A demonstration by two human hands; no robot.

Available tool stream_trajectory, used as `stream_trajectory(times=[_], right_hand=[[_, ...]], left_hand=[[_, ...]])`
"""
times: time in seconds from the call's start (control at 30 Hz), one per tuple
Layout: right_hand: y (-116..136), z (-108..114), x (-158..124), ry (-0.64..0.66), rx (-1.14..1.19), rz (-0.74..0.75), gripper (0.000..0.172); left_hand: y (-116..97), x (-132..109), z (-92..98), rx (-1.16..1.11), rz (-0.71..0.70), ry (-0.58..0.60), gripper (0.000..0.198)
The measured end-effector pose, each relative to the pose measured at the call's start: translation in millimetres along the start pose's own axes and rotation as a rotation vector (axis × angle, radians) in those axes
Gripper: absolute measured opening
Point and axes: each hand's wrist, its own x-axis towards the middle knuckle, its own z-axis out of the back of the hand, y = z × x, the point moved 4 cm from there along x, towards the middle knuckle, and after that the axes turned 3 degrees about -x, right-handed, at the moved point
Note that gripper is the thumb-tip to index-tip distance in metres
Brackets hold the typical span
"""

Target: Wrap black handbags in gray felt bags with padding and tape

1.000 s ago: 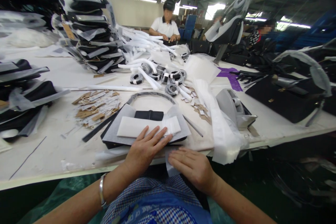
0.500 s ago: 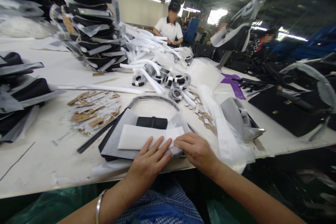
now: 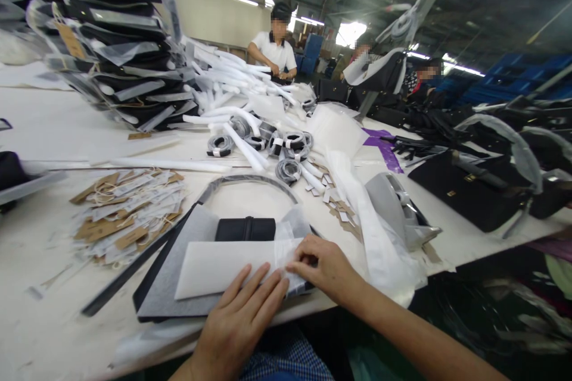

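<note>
The sheet (image 3: 214, 265) looks light and limp; the left hand (image 3: 241, 315) lies flat on it and the right hand (image 3: 324, 265) pinches its corner.

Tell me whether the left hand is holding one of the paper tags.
No, the left hand lies flat on the white sheet; the paper tags sit piled apart from it.
</note>
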Motion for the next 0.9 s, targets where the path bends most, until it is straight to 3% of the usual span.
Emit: stream_trajectory(times=[0.33, 0.67, 0.8, 0.9], right_hand=[[-6.1, -1.3, 19.6, 0.156, -0.108, -0.137, 0.022], [-8.6, -0.4, 18.5, 0.073, 0.018, -0.071, 0.010], [-18.1, 31.1, -5.2, -0.040, 0.203, -0.060, 0.013], [-49.1, 86.2, -38.0, -0.294, 0.036, -0.162, 0.019]], left_hand=[[-0.6, -1.0, -2.7, 0.028, -0.013, 0.052, 0.044], [-7.3, 2.4, -5.8, 0.035, 0.018, 0.029, 0.041], [-7.1, 3.1, -5.8, 0.056, -0.008, 0.028, 0.043], [-6.2, 2.7, -6.7, 0.061, -0.037, 0.048, 0.045]])
